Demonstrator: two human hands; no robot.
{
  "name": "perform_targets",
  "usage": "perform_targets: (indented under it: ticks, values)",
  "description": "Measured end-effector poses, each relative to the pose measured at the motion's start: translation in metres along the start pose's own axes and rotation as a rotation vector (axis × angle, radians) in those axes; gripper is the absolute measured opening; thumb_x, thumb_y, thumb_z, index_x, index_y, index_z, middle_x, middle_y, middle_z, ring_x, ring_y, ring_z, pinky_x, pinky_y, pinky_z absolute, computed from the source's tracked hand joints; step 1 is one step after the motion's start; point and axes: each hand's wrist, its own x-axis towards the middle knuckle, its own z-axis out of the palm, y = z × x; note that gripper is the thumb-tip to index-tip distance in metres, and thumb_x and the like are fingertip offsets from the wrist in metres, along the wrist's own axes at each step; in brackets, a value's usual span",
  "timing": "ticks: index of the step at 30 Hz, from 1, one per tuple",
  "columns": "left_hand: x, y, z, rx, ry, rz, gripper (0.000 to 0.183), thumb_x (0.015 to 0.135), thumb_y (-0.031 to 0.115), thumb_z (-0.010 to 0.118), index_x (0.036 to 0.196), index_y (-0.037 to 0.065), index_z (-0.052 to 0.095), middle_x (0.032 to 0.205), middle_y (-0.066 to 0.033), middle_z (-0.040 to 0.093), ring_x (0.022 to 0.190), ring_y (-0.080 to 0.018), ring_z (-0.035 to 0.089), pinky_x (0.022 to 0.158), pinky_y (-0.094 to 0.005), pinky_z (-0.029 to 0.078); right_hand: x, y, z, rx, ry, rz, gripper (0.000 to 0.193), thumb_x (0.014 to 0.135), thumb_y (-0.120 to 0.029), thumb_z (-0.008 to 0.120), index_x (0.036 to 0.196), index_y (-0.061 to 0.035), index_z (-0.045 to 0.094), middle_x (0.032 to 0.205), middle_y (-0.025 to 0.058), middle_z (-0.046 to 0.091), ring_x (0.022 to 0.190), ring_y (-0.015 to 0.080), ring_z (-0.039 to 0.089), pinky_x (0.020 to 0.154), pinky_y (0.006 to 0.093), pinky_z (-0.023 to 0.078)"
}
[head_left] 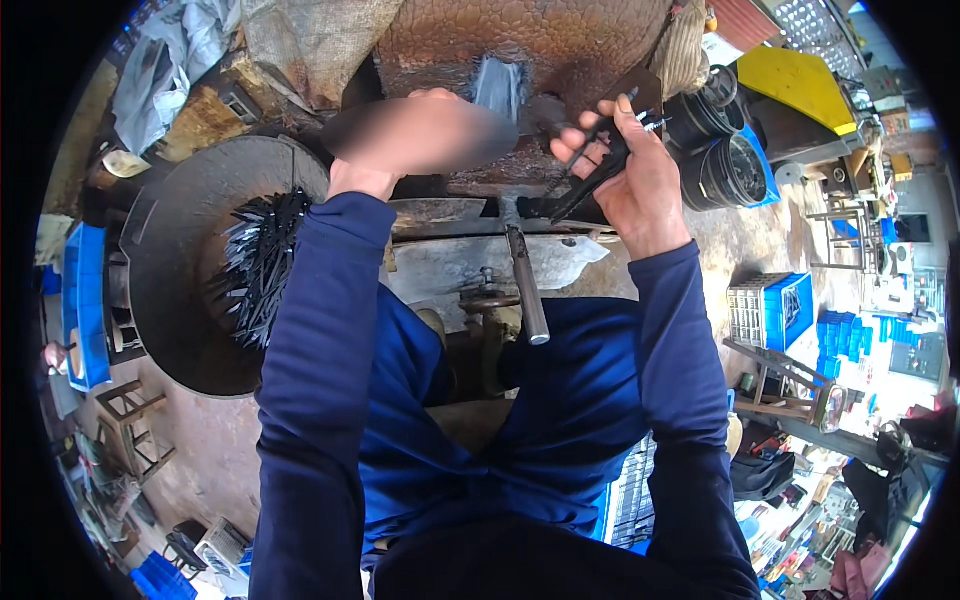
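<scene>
My right hand (640, 165) is turned palm up, its fingers curled around a few thin black strips (602, 182). Their ends stick out past the fingertips and toward the bench edge. To its left, my left hand (375, 150) reaches over the near edge of the brown, crusted work surface (440, 45); a blurred patch covers its fingers, so any grip there is hidden. Between the hands, a pale grey metal block (498, 85) is set in that surface. Below it, a round metal bar (527, 285) points down toward my knees.
A large round metal pan (175, 290) at the left holds a heap of black strips (262, 265). Black buckets (725, 170) stand at the right, near a yellow panel (800, 85). A valve wheel (488, 300) sits between my knees. Blue crates (785, 310) stand farther right.
</scene>
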Motion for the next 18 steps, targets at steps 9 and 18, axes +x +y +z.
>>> perform_targets:
  ticks: [9,18]
  values:
    - [-0.002,-0.008,-0.013,-0.054,0.145,-0.141,0.029,0.085,0.029,0.053,0.101,0.011,0.070,0.098,-0.0159,0.069,0.095,-0.0338,0.064,0.083,-0.0398,0.049,-0.036,0.004,-0.013,-0.506,-0.106,-0.037,0.008,0.093,-0.015,0.061,0.094,-0.0080,0.063,0.089,0.0082,0.064,0.069,0.0099,0.059,0.060,0.0280,0.047]
    - [0.002,-0.030,-0.009,-0.068,0.098,-0.290,0.036,0.087,0.037,0.054,0.106,0.011,0.070,0.103,-0.0143,0.069,0.103,-0.0344,0.062,0.089,-0.0409,0.047,-0.081,0.038,-0.033,-1.344,-0.746,-0.524,0.033,0.078,0.002,0.067,0.110,-0.0020,0.062,0.111,0.0103,0.066,0.104,0.0218,0.063,0.084,0.0307,0.051]
